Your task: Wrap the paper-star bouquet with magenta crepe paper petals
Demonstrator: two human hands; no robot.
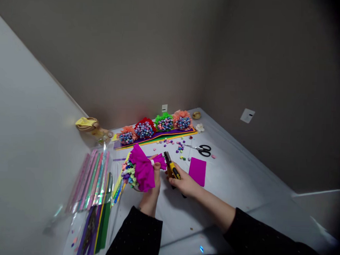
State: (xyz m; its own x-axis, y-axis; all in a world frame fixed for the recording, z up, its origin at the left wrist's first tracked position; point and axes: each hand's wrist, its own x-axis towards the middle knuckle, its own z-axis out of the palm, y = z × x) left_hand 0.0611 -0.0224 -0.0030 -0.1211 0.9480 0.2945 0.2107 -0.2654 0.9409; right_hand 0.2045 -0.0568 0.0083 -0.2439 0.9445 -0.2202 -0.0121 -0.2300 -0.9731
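My left hand point(155, 176) is closed around the gathered neck of a bouquet point(143, 167) wrapped in magenta crepe paper. Its cluster of small pastel folded stars points left, and a white tie circles the neck beside my thumb. In my right hand point(185, 182) is a yellow and black stapler point(174, 170), with its nose up against the flared magenta paper end. Whether the paper lies between its jaws I cannot tell. A flat magenta paper sheet point(198, 171) lies just right of my right hand.
Several finished bouquets point(144, 128) stand along the wall on stacked coloured sheets. Black-handled scissors point(204, 150) and loose paper stars point(180, 146) lie in front. Packs of paper strips point(92, 180) lie at the left. A basket with yellow cloth point(86, 124) stands at the back left.
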